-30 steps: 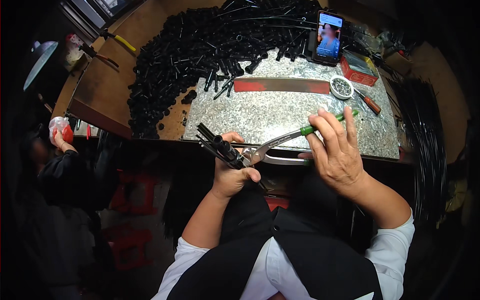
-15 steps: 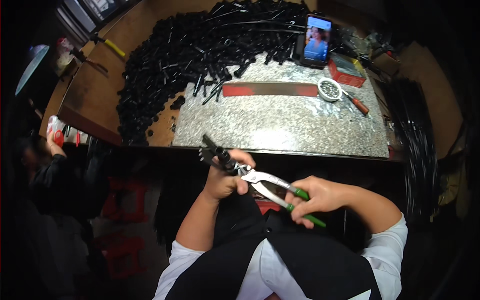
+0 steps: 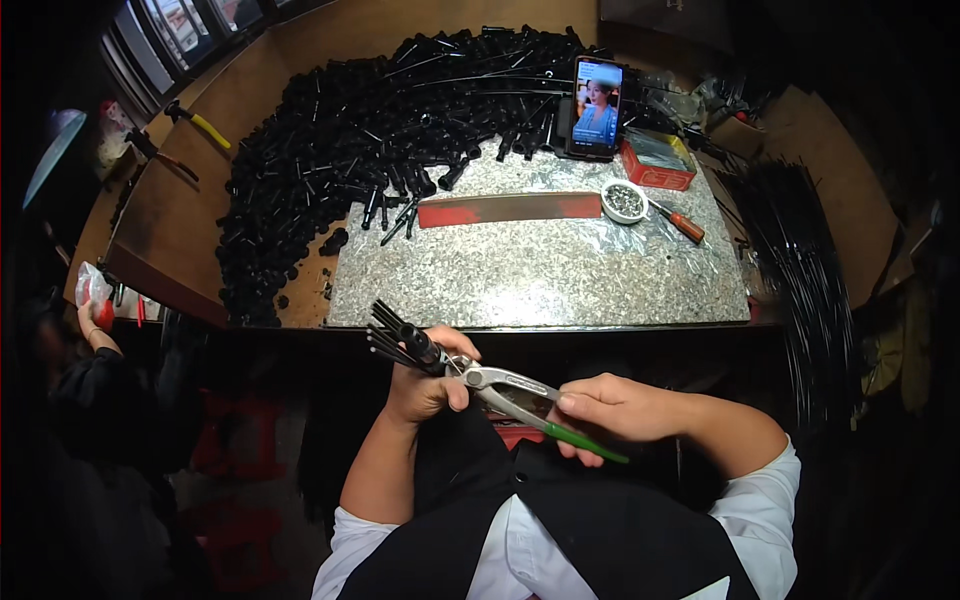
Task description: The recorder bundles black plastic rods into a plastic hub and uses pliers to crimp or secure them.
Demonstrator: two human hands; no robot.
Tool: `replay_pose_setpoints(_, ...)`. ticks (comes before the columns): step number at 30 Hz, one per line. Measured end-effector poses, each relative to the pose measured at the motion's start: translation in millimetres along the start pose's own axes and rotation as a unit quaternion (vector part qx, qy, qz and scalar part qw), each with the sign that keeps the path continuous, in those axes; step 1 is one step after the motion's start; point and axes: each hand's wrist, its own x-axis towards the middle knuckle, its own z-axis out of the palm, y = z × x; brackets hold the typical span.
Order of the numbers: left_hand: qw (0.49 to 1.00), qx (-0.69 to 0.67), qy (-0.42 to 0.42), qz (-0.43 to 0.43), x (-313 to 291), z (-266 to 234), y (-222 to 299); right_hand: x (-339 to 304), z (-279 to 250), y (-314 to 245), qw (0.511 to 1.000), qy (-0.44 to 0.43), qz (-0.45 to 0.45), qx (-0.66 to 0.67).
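Observation:
My left hand (image 3: 408,392) is closed around a black tubular part (image 3: 425,347) with several thin black rods (image 3: 384,330) fanning out beside it. In my right hand (image 3: 630,410) is a pair of pincers (image 3: 512,402) with green grips; my fingers are wrapped around both handles and hide one grip. The pincers' jaws lie against the near end of the tubular part, beside my left thumb. Exactly what they bite on is too small to make out. Both hands are held above my lap, just in front of the table edge.
Black tubular parts (image 3: 330,130) heap at the back left. On the stone slab (image 3: 520,270) lie a red-and-dark bar (image 3: 510,209), a white bowl of small metal pieces (image 3: 625,202) and a screwdriver (image 3: 683,226). A phone (image 3: 596,108) and red box (image 3: 657,162) stand behind. Another person's hand (image 3: 92,312) shows left.
The pincers' handles have come closer together in my right hand. More rods show fanned out at my left hand. The whole view has shifted, so the table sits lower and farther left.

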Motion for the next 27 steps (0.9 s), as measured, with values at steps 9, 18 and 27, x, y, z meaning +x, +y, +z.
replay_pose_setpoints(9,0.998,-0.001,0.058,0.015,4,2,-7,15,-3,21,0.719,0.308,-0.331,-0.528)
replay_pose_setpoints(18,0.999,-0.020,-0.022,0.013,9,2,3,16,-23,24,0.983,-0.104,0.053,0.141)
replay_pose_setpoints(27,0.998,-0.051,0.044,0.018,11,8,-4,18,-15,20,0.707,0.330,-0.206,-0.591)
